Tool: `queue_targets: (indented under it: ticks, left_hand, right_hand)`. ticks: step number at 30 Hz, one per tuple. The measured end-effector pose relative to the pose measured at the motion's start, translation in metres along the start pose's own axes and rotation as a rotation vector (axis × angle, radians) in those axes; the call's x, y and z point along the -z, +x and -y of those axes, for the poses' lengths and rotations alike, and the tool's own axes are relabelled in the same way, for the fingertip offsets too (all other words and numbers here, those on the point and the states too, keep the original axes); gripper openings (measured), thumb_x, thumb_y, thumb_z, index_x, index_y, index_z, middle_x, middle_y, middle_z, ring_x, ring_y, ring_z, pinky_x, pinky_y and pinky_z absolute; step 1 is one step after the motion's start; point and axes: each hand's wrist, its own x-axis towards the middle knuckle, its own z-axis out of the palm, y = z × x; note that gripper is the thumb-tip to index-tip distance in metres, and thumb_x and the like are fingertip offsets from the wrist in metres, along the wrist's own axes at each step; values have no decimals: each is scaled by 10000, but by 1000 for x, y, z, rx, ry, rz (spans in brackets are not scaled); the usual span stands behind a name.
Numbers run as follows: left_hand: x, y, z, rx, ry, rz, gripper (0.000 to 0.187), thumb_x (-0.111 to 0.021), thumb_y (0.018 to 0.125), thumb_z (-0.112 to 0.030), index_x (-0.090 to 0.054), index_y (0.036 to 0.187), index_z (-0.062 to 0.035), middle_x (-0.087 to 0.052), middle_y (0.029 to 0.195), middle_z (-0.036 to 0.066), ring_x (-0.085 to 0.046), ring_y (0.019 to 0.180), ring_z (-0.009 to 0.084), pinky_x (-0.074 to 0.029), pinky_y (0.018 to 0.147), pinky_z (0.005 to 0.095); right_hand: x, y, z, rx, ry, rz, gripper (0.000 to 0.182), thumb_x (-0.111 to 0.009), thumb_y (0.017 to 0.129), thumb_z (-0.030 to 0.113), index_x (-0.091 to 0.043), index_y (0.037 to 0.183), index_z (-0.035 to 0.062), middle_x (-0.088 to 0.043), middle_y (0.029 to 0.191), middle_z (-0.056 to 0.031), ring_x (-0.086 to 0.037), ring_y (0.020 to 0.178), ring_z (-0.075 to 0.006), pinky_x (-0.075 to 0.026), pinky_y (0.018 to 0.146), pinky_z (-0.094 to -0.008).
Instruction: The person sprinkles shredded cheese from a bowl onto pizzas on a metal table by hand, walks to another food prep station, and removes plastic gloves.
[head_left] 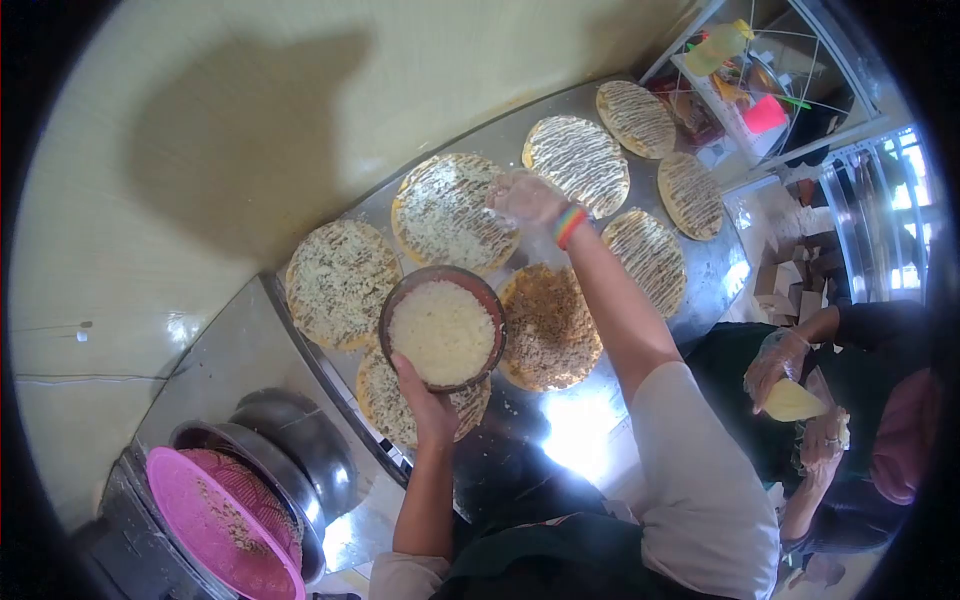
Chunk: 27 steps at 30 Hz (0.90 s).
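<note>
My left hand (427, 405) grips the near rim of a dark round bowl (384, 320) with a reddish inside. White grated cheese (442, 333) fills the bowl. My right hand (528, 198), in a clear glove with a rainbow wristband (569, 226), is closed with its fingers curled together over the right edge of a round flatbread (450, 225). White shreds lie over the dark streaks on that flatbread, thickest at its upper left. Beside the bowl, a browner flatbread (553, 335) has a crumbly topping. Another flatbread (470, 405) is partly hidden under the bowl and hand.
More streaked flatbreads (577, 165) lie on the metal table (720, 275) to the right. A pink basket (165, 500) and metal basins (310, 440) stand lower left. At right, a co-worker's gloved hands (785, 365) hold a piping bag (793, 402). A shelf rack (815, 150) rises behind.
</note>
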Motion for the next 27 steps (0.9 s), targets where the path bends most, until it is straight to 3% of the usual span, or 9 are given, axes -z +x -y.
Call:
queue_targets:
  ticks: [1,3,6,9,13,17,19,22,27]
  left_hand:
    - [2,-3,-4,-11,-18,-10,617,-334,836,-492,-257,1244,-36,-335,1250,116,-341,1148,227,-266,957,352]
    - [4,-11,-15,-24,-42,-19,621,-322,834,-504,-263,1243,-41,-336,1252,111,-335,1152,226,-251,965,353]
    - [12,-21,-27,-53,-20,-67,623,-310,834,-509,-260,1247,-45,-335,1256,98,-326,1157,229,-240,971,354]
    - [27,-26,-34,-106,-46,-82,614,-303,838,-504,-263,1247,-48,-333,1259,92,-330,1154,229,-240,970,354]
    - [38,-33,-40,-197,9,-131,615,-298,837,-507,-272,1244,-47,-337,1253,104,-331,1151,230,-249,963,355]
    - [35,-41,-47,-219,-8,-144,585,-278,848,-490,-284,1238,-54,-349,1239,94,-338,1138,221,-252,953,352]
    - [34,-42,-47,-241,-16,-139,554,-253,861,-468,-305,1230,-58,-362,1229,80,-344,1127,210,-245,949,346]
    - [37,-44,-45,-206,-31,-157,557,-270,856,-473,-301,1234,-64,-356,1235,79,-341,1131,212,-250,947,349]
    - [34,-47,-43,-212,-53,-183,574,-311,839,-490,-303,1235,-75,-354,1238,76,-346,1131,216,-263,940,354]
  right_hand:
    - [-4,4,4,5,-2,0,185,-517,727,159,-599,877,88,-582,891,-93,-564,812,-231,-447,722,-314]
    - [-3,10,20,-325,175,102,225,-510,731,318,-590,855,149,-578,896,-70,-541,830,-251,-423,757,-324]
    - [-33,15,1,-430,149,-70,232,-525,714,317,-612,827,135,-580,886,-95,-543,824,-257,-420,760,-325]
    - [-15,21,-19,-559,187,-59,233,-531,703,320,-632,784,126,-588,847,-112,-548,811,-271,-424,751,-335]
    - [-2,34,-22,-410,81,-88,277,-531,704,349,-636,760,98,-593,834,-128,-555,851,-248,-433,740,-343]
    - [-21,72,-38,-483,-33,45,260,-508,724,327,-629,816,116,-587,882,-127,-550,881,-248,-431,757,-346]
    - [-4,75,-23,-311,52,-16,252,-462,751,284,-611,884,132,-583,917,-118,-549,887,-254,-439,756,-339]
    - [19,96,-1,-368,178,-40,229,-463,745,216,-600,915,146,-589,907,-109,-559,863,-257,-450,745,-328]
    - [18,102,0,-226,-43,-23,178,-499,717,140,-616,849,116,-598,861,-93,-578,806,-213,-464,703,-317]
